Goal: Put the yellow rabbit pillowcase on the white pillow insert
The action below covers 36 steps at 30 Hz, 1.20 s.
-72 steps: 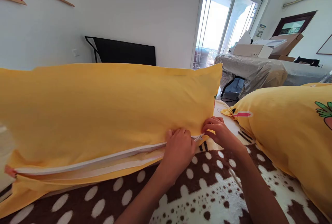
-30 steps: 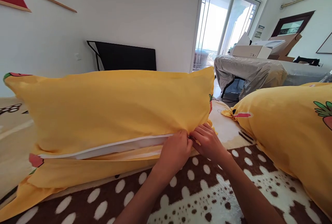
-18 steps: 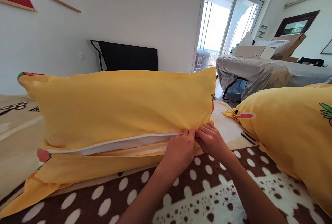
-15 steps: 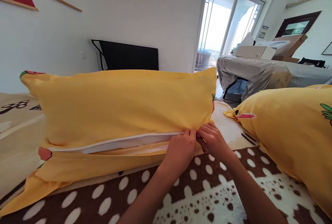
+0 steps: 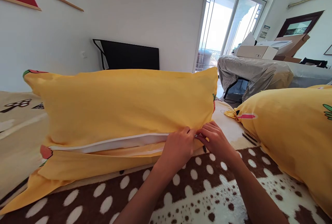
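Observation:
A long pillow in a yellow pillowcase (image 5: 124, 106) stands on its edge across the bed. Its near side has an open slit (image 5: 109, 143) that shows the white pillow inside. My left hand (image 5: 178, 148) pinches the yellow fabric at the slit's right end. My right hand (image 5: 215, 139) grips the same corner just to the right, fingertips almost touching the left hand's. A small zipper part seems to sit between them, too small to be sure.
A second yellow pillow (image 5: 290, 130) with a carrot print lies at the right. A brown and white spotted blanket (image 5: 202, 186) covers the bed. Behind are a black panel (image 5: 127, 55), a plastic-covered table (image 5: 259, 72) with boxes, and glass doors (image 5: 225, 20).
The pillow has dropped a little lower and shifted right in view since the oldest frame. Both hands have closed in together at the slit's right corner and stay there.

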Motion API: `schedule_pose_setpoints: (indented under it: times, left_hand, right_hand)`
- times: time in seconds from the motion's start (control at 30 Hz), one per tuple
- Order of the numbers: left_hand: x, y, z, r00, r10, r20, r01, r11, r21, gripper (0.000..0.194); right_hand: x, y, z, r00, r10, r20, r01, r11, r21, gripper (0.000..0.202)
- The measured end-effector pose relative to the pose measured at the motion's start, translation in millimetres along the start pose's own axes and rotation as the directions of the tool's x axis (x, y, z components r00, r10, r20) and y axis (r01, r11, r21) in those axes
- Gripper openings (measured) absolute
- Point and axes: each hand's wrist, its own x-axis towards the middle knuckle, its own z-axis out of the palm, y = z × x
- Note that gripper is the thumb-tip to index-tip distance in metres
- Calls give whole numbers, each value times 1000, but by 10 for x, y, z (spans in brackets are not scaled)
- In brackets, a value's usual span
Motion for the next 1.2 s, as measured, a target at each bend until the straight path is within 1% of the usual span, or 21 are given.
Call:
schedule_pose_setpoints:
  times: [0.13,0.3,0.6,0.77,0.9,1.07,1.2]
  left_hand:
    - [1,-4,-30,999,-40,-8,40,996,-81,24]
    - [-4,-40,-54,998,-25,-50,21,997,-77,20]
    - [-12,-94,-101,999,-42,-11,41,995,-91,21]
    - [-19,-126,-126,999,-50,12,51,991,-124,21]
    - [-27,-171,-147,999,-41,1,41,988,-150,19]
    - [-49,-246,-246,996,-83,27,86,982,-170,18]
    - [-105,-396,-365,994,-98,46,105,974,-200,20]
  right_hand:
    - [0,10,-12,1000,12,16,-13,999,32,14]
    - [-10,35,17,999,34,9,-34,995,89,12]
    - [-7,29,-1,996,81,20,-83,982,168,9]
    - [-11,38,-1,996,86,27,-90,981,171,10]
    - [-8,40,-6,995,93,28,-96,981,167,9]
    - [-8,56,-13,993,107,44,-113,977,181,10]
    - [-13,74,-8,993,111,45,-117,974,196,11]
